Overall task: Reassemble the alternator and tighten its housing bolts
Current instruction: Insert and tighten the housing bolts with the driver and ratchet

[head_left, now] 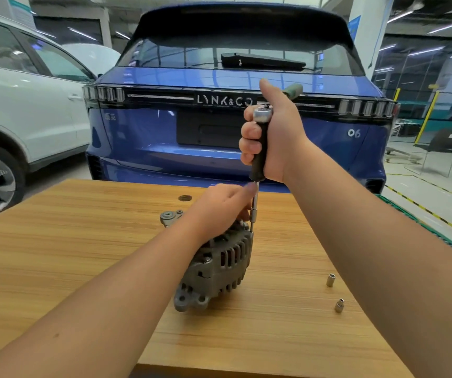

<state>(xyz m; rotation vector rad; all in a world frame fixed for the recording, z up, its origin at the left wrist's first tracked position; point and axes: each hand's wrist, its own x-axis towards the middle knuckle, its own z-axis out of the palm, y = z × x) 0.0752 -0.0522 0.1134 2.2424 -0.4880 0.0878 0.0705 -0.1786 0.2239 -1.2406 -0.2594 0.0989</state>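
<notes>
Alternator (214, 266) sits on its side near the middle of the wooden table (55, 241), its ribbed grey housing toward the camera and a mounting lug at its near lower end; a second lug with a round bearing-like eye pokes out behind the left forearm. From the head view, the left hand (219, 208) lies over the top of the housing, fingers curled down around the upper rim close to where the tool meets it — how firmly it grips cannot be told. The right hand (271, 135) is raised well above the table, fingers wrapped tight round the black handle of a ratchet driver (258, 148), thumb pointing up past the silver ratchet head at the top. A greenish grip end shows behind the thumb. From the handle a thin steel shaft (254, 205) drops straight down, nearly upright, its tip meeting the housing's top right edge — the bolt itself is hidden. Two small loose sockets (330, 280) (339, 305) stand on the table to the right, well apart from the alternator. Beyond the table stands the rear of a blue car (219, 118), with a white car (28, 110) to its left.
</notes>
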